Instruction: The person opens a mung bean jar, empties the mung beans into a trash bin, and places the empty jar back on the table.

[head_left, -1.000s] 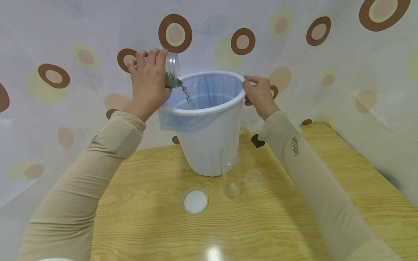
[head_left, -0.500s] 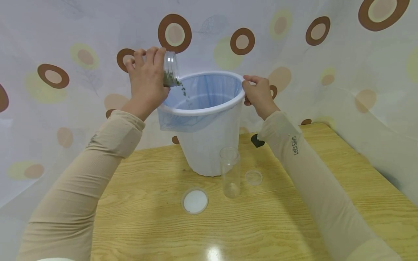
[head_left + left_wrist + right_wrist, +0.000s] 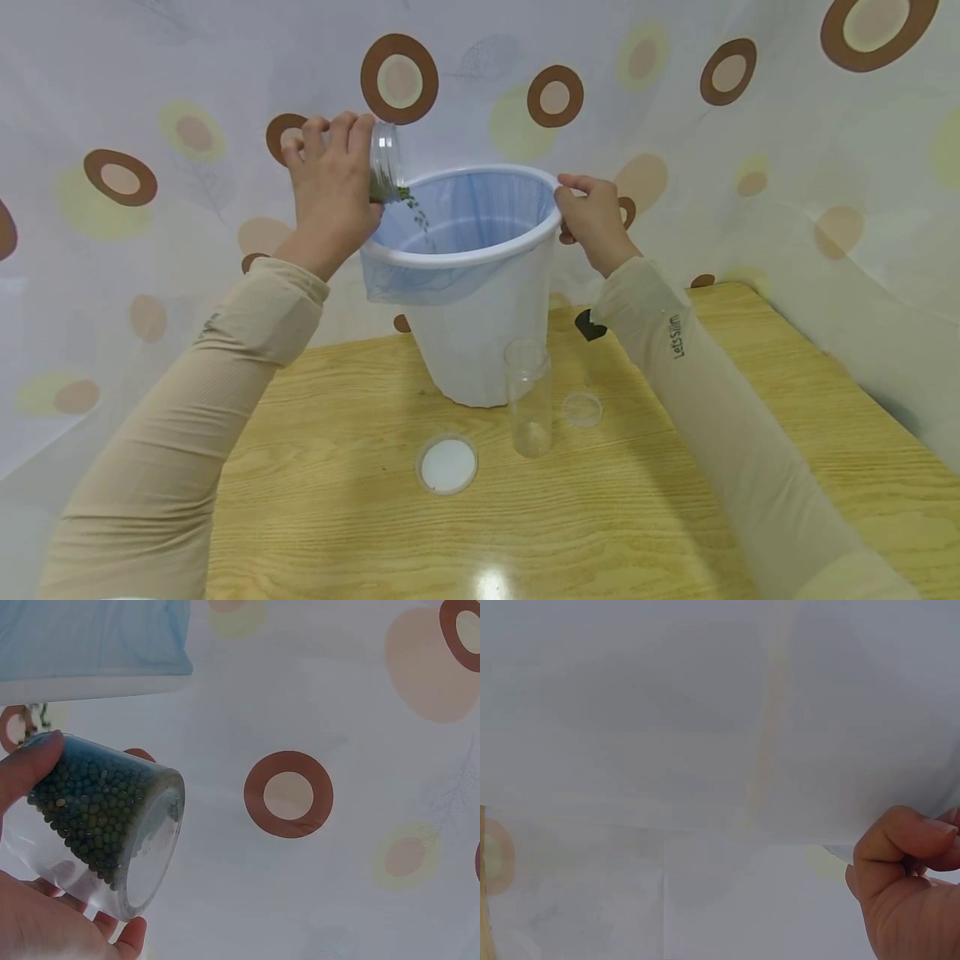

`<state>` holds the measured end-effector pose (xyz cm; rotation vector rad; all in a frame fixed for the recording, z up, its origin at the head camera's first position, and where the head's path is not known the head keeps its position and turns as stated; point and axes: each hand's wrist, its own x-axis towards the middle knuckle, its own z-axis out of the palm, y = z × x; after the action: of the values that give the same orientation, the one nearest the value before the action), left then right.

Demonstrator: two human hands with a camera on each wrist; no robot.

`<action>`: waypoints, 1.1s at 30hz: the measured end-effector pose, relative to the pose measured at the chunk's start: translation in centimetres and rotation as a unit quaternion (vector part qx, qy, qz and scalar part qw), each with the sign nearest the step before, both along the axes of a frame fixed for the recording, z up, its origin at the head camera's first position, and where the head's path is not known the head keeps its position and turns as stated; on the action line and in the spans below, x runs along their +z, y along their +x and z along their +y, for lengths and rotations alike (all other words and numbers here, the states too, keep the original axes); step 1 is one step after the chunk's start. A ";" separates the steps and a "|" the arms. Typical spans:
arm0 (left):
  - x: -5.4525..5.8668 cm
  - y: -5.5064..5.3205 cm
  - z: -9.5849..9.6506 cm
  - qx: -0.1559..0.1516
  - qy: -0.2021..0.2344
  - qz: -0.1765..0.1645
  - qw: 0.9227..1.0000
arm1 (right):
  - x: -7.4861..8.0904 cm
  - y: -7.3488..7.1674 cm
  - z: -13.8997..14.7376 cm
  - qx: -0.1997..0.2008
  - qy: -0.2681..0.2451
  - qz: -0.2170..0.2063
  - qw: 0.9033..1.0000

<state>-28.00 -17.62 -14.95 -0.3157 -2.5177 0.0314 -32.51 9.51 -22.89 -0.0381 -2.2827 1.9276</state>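
Observation:
My left hand [image 3: 327, 196] grips a clear jar [image 3: 386, 154], tipped on its side with the mouth toward the bin. In the left wrist view, green mung beans [image 3: 94, 814] lie along the jar's lower inside. A thin stream of falling beans [image 3: 417, 214] runs into the white bin [image 3: 487, 342], which a blue bag [image 3: 427, 283] lines and overhangs at the front left. At the bin's right rim my right hand [image 3: 596, 221] pinches the edge with thumb and curled fingers. The fingertips [image 3: 939, 826] partly show in the right wrist view.
On the wooden table [image 3: 337, 517], a clear uncapped jar [image 3: 529, 412] stands in front of the bin. A white-centred round lid [image 3: 448, 465] lies to its left and a clear lid [image 3: 582, 410] to its right. A small black object [image 3: 591, 325] is near my right sleeve.
My left hand and the tilted jar have shifted slightly left while beans keep falling into the bin. My right hand stays on the rim.

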 end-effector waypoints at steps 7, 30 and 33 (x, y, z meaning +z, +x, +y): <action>0.0 0.1 -0.1 0.007 -0.008 -0.008 1.000 | 0.0 0.1 0.0 -0.002 -0.001 0.006 1.000; 0.0 0.0 -0.3 0.011 -0.027 0.010 1.000 | 0.1 0.2 0.1 0.002 0.002 0.020 1.000; 0.0 0.0 -0.3 0.011 -0.024 0.007 1.000 | 0.1 0.1 0.1 0.004 0.004 0.019 1.000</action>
<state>-28.04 -17.94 -14.93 -0.3062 -2.5096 0.1036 -32.45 9.64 -22.80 0.0075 -2.2688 1.9066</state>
